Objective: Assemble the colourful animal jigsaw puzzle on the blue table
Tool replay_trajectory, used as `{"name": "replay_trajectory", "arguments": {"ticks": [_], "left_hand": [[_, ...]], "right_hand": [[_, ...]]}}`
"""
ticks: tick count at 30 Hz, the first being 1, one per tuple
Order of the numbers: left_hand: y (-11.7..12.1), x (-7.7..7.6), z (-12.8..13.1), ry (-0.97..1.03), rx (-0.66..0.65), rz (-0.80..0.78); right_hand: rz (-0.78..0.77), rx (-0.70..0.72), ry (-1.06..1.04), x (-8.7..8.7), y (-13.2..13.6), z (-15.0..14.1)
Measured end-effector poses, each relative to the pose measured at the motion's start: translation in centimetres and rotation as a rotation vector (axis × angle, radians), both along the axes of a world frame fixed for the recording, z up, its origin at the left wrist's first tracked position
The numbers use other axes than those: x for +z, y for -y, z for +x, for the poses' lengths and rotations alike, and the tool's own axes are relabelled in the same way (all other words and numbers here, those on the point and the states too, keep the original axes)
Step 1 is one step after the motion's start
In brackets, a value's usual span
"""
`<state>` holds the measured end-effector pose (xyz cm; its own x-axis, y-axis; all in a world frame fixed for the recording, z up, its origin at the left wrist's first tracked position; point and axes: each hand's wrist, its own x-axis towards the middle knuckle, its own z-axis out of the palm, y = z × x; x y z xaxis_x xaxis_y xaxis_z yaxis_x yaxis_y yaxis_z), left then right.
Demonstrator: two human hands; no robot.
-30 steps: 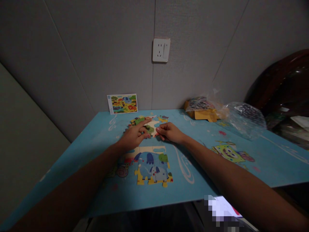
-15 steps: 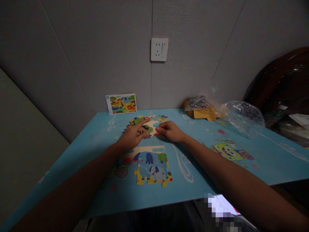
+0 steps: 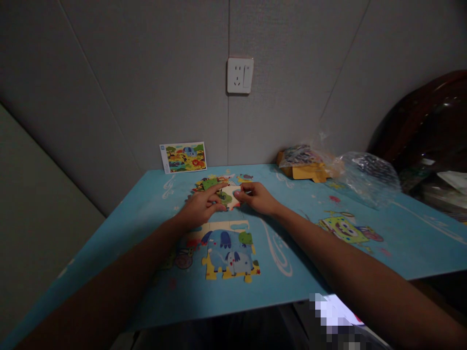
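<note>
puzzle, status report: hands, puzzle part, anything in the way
Right hand pinching green-and-cream puzzle part. Left hand at its left edge, grip unclear. Elephant section nearer the person. Plastic bag, yellow box off right, away from hands.

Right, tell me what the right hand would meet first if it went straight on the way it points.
Past the cream-and-green puzzle section at its own fingertips, the right hand would probably meet the left hand first; their relative heights are hard to judge.

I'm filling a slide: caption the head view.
Left hand and right hand on puzzle pieces, beyond a joined elephant section.
</note>
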<state>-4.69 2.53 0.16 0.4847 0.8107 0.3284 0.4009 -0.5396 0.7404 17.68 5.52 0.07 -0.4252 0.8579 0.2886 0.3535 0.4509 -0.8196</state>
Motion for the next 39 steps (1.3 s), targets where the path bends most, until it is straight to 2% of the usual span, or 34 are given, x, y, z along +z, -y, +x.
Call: {"name": "replay_trajectory", "arguments": {"ticks": [3, 7, 9, 12, 14, 16, 20, 22, 24, 29, 35, 39], "left_hand": [[0.1, 0.1, 0.0, -0.029, 0.023, -0.009], [0.0, 0.4, -0.1, -0.044, 0.105, 0.027], [-0.1, 0.5, -0.2, -0.045, 0.154, 0.071], [-0.3, 0.4, -0.3, -0.040, 0.203, 0.132], [-0.5, 0.2, -0.4, -0.045, 0.225, 0.158], [-0.7, 0.1, -0.4, -0.077, 0.232, 0.180], [-0.7, 0.0, -0.5, -0.195, 0.181, 0.202], [-0.7, 0.0, -0.4, -0.243, 0.159, 0.184], [-0.6, -0.1, -0.3, -0.275, 0.154, 0.157], [-0.6, -0.3, -0.4, -0.313, 0.148, 0.100], [-0.2, 0.0, -0.4, -0.349, 0.098, 0.155], [0.1, 0.3, -0.4, -0.372, 0.072, 0.237]], "right_hand": [[0.029, -0.077, 0.070, 0.3, -0.3, 0.3], [0.007, -0.509, 0.346, 1.0, -1.6, 2.6], [-0.027, -0.672, 0.454, 0.9, -2.2, 4.1], [-0.060, -0.783, 0.571, 0.4, -2.9, 5.5], [0.013, -0.810, 0.611, 0.2, -2.9, 5.5], [0.140, -0.705, 0.567, 0.1, -2.6, 4.6], [0.308, -0.226, 0.528, 0.1, -1.2, 1.5], [0.323, -0.098, 0.554, 0.0, -0.7, 0.3], [0.303, -0.076, 0.566, 0.0, -0.4, -0.3], [0.173, -0.127, 0.530, 0.4, -0.3, 0.3], [0.270, -0.128, 0.344, 1.2, 0.2, 0.6], [0.264, -0.026, 0.241, 1.4, 0.6, 0.2]]}}
